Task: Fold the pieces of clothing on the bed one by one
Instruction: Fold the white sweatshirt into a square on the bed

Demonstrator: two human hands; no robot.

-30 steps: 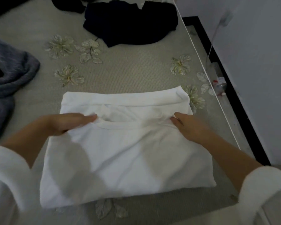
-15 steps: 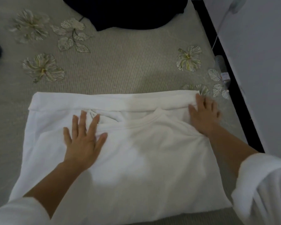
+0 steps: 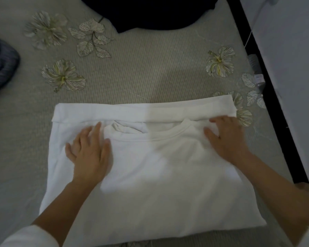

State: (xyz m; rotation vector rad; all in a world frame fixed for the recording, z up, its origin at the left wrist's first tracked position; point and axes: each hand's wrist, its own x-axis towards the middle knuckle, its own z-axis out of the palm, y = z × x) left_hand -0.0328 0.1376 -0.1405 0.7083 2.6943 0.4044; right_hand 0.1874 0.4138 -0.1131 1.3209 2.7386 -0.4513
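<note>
A white top (image 3: 159, 175) lies folded into a rough rectangle on the bed, its neckline facing up and a folded band along its far edge. My left hand (image 3: 89, 152) lies flat on its left side just below the neckline, fingers spread and blurred. My right hand (image 3: 227, 136) presses flat on its right shoulder area near the far right corner. A dark navy garment (image 3: 150, 13) lies crumpled at the far end of the bed. A grey-blue garment (image 3: 2, 65) sits at the left edge.
The bed cover (image 3: 141, 68) is beige with embroidered flowers. A black bed frame edge (image 3: 268, 82) runs along the right, with a white wall beyond it and a white cable hanging there.
Both hands have slid over the white top: the left a little outward, the right slightly inward from the far right corner. The view has shifted slightly.
</note>
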